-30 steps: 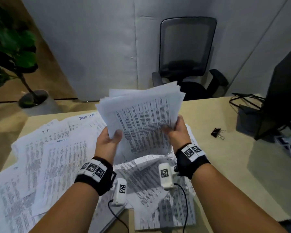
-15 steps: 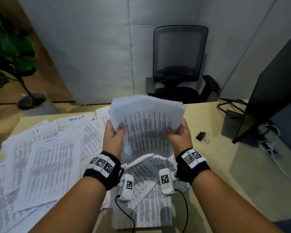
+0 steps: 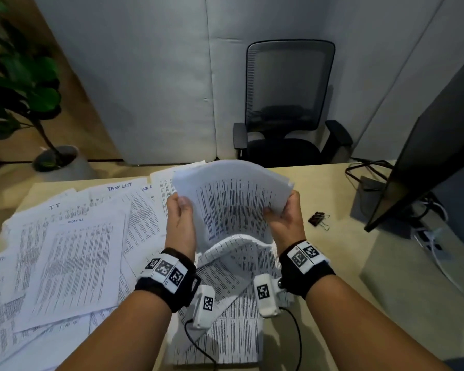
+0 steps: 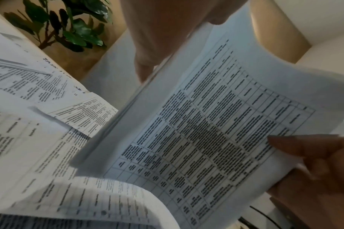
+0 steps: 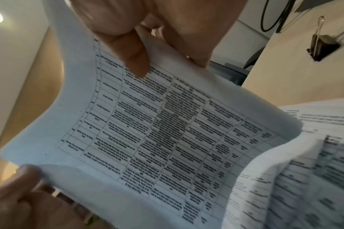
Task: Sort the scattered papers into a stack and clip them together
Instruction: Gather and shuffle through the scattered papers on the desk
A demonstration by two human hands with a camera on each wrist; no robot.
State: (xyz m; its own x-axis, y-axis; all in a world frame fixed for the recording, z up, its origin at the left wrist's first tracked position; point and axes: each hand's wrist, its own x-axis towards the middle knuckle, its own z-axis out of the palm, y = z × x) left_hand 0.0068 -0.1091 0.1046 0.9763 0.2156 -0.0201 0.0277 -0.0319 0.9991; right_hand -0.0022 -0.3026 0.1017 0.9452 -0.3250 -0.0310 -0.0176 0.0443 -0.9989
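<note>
My left hand [image 3: 181,226] and right hand [image 3: 285,219] grip the bundle [image 3: 235,199], now squared from fanned, while loose sheets [image 3: 73,253] still cover the desk's [image 3: 340,253] left edge.

Head view looks down; wrist views face the shared paper stack [image 3: 233,204] closely.

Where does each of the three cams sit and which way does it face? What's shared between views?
Head: worn on the head, facing forward and down over the desk; shows both forearms, the left hand and right hand gripping the paper stack.
Left wrist: looks along the left hand at the stack's printed face; the right hand's fingers show too.
Right wrist: looks along the right hand at the same page; the left hand shows bottom left.
Shared: stack in all; binder clip in head and right wrist.
</note>
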